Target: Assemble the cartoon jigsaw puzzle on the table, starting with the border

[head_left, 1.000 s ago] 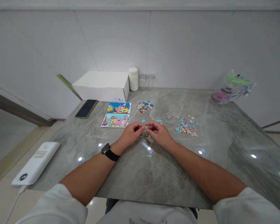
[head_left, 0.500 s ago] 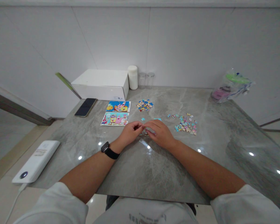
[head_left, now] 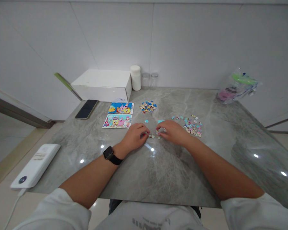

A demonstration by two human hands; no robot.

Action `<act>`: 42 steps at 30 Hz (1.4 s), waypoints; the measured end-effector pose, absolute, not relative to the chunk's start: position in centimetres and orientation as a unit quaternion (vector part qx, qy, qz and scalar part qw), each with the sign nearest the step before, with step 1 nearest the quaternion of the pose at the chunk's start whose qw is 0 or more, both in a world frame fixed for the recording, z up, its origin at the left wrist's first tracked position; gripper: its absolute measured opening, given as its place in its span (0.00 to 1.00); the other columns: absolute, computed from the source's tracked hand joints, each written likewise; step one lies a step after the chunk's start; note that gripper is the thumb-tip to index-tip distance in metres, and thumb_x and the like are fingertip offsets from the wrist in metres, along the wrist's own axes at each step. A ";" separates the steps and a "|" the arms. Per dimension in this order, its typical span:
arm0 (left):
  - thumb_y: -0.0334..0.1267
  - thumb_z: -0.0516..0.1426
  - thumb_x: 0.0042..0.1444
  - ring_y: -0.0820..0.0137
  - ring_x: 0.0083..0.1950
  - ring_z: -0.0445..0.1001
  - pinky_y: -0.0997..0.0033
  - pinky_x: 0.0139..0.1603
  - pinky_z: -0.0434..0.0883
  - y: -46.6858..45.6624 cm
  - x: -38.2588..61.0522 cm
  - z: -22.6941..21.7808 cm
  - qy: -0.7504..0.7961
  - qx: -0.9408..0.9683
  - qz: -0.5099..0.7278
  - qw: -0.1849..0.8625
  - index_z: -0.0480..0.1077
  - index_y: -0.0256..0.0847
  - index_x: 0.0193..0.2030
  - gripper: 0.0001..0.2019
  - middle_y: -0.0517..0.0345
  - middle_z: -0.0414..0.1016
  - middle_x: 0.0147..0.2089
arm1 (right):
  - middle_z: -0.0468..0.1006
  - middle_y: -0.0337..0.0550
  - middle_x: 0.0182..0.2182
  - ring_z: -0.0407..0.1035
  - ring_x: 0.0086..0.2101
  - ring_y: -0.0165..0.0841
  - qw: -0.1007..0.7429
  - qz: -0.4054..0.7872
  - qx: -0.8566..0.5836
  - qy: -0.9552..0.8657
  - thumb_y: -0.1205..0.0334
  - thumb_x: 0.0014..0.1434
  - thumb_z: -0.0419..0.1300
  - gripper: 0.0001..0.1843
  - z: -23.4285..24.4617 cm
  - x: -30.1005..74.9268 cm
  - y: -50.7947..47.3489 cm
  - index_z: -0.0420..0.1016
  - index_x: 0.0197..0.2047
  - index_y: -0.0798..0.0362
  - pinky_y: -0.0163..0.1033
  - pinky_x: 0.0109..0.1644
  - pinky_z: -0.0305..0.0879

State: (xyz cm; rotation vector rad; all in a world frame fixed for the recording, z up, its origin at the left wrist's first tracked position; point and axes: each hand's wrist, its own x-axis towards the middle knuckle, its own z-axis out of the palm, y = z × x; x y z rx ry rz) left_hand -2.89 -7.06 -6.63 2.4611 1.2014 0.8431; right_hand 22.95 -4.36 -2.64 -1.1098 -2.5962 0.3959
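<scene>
At mid-frame, my left hand [head_left: 136, 135] and right hand [head_left: 174, 131] curled half-closed beside a few puzzle pieces [head_left: 151, 136]; whether either gripped one, I couldn't tell. The loose pile [head_left: 194, 128] lay right of centre, probably for easy reach, picture cards [head_left: 117, 121] left, presumably for reference.

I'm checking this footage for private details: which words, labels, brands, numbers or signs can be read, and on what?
None can be read.
White corded device: printed lines, blurred.
White box: label, too small.
Shirt: print, blurred.
Picture cards: edge marks, too small.
Puzzle pieces: no lettering discernible.
</scene>
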 end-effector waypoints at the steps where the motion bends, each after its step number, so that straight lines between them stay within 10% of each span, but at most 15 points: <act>1: 0.35 0.61 0.64 0.62 0.47 0.76 0.59 0.51 0.69 -7.1 -2.9 -6.6 0.414 0.854 0.284 0.136 0.80 0.44 0.44 0.06 0.52 0.79 0.45 | 0.85 0.46 0.46 0.77 0.50 0.43 0.132 0.141 -0.383 -0.903 0.64 0.63 0.67 0.09 -2.8 22.7 -4.5 0.81 0.47 0.49 0.48 0.58 0.68; 42: 0.51 0.58 0.70 0.50 0.66 0.67 0.41 0.70 0.62 -9.4 -1.7 -4.6 0.354 0.917 0.139 0.122 0.77 0.51 0.65 0.21 0.46 0.72 0.67 | 0.85 0.48 0.47 0.78 0.49 0.44 0.022 0.123 -0.381 -0.916 0.68 0.61 0.67 0.11 -2.6 23.5 -4.5 0.82 0.47 0.49 0.44 0.53 0.69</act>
